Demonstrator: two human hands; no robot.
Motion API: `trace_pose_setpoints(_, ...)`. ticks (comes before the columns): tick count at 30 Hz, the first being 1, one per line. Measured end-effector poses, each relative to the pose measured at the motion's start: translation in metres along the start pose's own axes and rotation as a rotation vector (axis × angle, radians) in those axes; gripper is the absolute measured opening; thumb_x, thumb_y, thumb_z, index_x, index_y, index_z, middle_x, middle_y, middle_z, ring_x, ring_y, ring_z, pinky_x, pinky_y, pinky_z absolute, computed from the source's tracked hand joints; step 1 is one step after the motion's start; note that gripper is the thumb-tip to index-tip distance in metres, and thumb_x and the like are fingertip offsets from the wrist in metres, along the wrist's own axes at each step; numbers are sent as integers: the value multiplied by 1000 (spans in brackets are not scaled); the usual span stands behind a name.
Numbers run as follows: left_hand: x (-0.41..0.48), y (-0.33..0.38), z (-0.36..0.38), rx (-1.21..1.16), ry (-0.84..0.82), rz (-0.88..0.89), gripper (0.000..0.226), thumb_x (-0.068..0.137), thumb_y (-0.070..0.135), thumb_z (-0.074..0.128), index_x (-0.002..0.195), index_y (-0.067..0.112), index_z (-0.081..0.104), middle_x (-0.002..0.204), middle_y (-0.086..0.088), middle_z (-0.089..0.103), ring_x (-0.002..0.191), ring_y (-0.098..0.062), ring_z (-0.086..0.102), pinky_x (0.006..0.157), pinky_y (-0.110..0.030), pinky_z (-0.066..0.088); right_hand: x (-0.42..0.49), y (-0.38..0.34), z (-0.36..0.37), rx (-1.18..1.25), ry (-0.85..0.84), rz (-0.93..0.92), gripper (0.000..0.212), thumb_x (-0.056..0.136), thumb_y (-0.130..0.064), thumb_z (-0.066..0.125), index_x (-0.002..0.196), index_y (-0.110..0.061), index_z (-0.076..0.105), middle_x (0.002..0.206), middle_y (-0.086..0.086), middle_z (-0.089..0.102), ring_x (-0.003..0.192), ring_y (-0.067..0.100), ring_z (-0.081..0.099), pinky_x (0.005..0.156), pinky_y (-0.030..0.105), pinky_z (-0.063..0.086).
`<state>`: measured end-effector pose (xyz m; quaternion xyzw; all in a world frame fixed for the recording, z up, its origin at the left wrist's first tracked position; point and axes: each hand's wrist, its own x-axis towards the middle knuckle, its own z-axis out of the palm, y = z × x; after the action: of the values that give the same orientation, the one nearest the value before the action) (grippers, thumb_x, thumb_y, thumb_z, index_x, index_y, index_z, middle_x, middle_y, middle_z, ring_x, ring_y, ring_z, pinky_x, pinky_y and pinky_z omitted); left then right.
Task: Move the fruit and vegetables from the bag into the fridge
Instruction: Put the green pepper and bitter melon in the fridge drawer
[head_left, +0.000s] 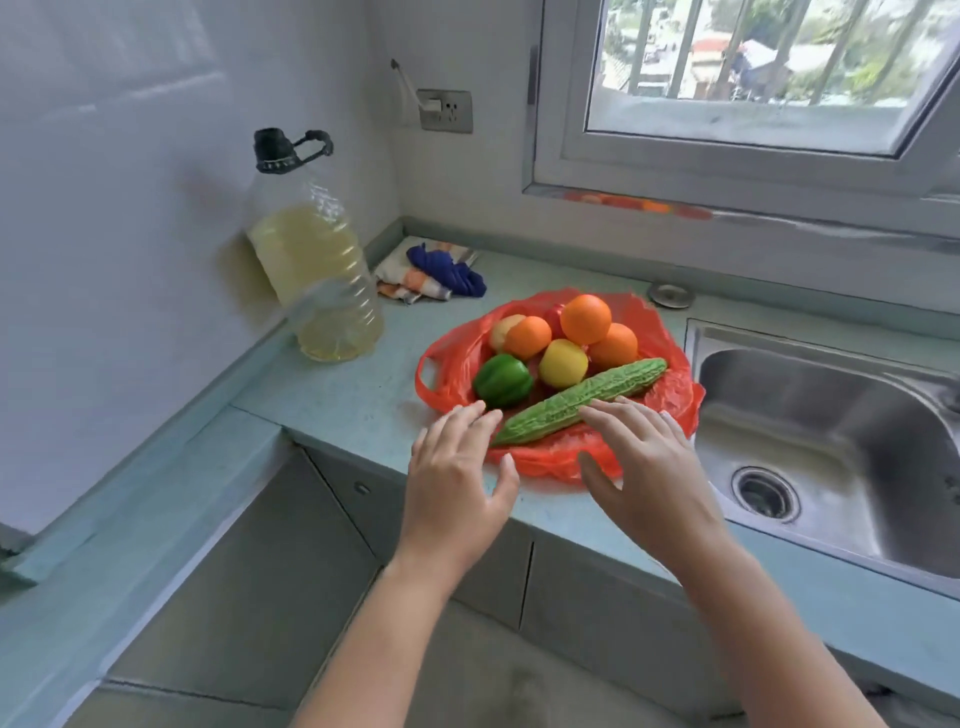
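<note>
A red plastic bag (670, 343) lies spread flat on the pale green counter (358, 400). On it rest a long bumpy bitter gourd (576, 400), a green bell pepper (503, 381), a yellow fruit (563, 363), three oranges (586, 318) and a pale potato-like item (503, 330) at the back. My left hand (457, 478) hovers open over the gourd's near tip and the bag's front edge. My right hand (644, 467) is open too, with its fingertips on or just above the gourd's middle. Neither hand holds anything. No fridge is in view.
A large oil bottle (322, 275) stands at the left against the wall. Folded cloths (431, 273) lie in the back corner. A steel sink (831, 447) sits right of the bag. A window (753, 67) and a wall socket (445, 110) are behind. Cabinet doors (467, 561) are below the counter.
</note>
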<state>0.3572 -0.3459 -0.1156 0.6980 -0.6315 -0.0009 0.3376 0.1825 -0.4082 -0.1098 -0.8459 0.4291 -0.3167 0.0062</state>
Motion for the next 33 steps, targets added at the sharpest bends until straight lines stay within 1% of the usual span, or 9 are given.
trace_pose_setpoints(4,65,-21,38,-20,-25,-39,49,80,34,43,118,9,59,123,-10,59,116,-28,52,100,-38,34,43,44,35,-6,-38,3,39,73,-25,60,108,-9,65,108,7,67,106,32,60,89,58,42)
trace_pose_setpoints(7,95,-36,67,-34,-58,-77,49,80,34,43,118,8,59,122,-11,59,114,-29,53,99,-41,37,64,77,66,7,-111,3,41,74,-27,60,110,-10,64,109,7,67,108,32,59,90,58,41)
trace_pose_setpoints(10,111,-53,96,-32,-105,-109,45,80,29,49,118,7,60,122,-12,59,114,-30,54,97,-43,40,74,101,98,34,-190,6,40,75,-26,67,112,-11,63,111,6,66,110,32,58,91,60,42)
trace_pose_setpoints(13,122,-67,117,-39,-153,-165,44,79,19,60,121,8,57,127,-12,56,118,-30,51,99,-43,38,77,119,125,32,-253,1,42,72,-26,74,111,-12,64,111,7,66,110,33,58,89,62,43)
trace_pose_setpoints(16,132,-76,134,-39,-204,-227,48,80,17,65,126,9,53,133,-10,50,124,-27,44,104,-39,33,78,136,144,18,-297,3,46,67,-26,79,108,-13,65,109,6,66,108,32,59,86,62,45)
trace_pose_setpoints(19,140,-81,146,-40,-246,-274,52,80,20,65,129,10,50,136,-9,47,127,-25,40,106,-35,29,78,150,153,1,-336,1,50,60,-26,84,105,-14,66,106,5,66,104,30,61,83,62,46)
trace_pose_setpoints(24,147,-88,158,-29,-306,-300,60,81,30,64,135,15,42,143,-4,38,132,-20,32,110,-33,25,81,162,163,-4,-397,-32,54,59,-29,83,107,-15,65,106,4,63,105,30,59,86,60,45)
trace_pose_setpoints(29,151,-96,165,-74,-341,-319,69,80,31,67,139,17,35,143,-4,35,131,-21,34,108,-35,31,87,172,166,5,-444,-61,59,57,-37,83,110,-20,63,108,2,60,105,27,58,90,60,42)
trace_pose_setpoints(33,152,-99,169,-135,-341,-334,71,79,27,69,140,18,32,139,-4,37,127,-19,39,101,-28,35,90,176,167,-25,-456,-112,67,51,-37,85,113,-22,62,108,2,61,104,28,59,88,59,44)
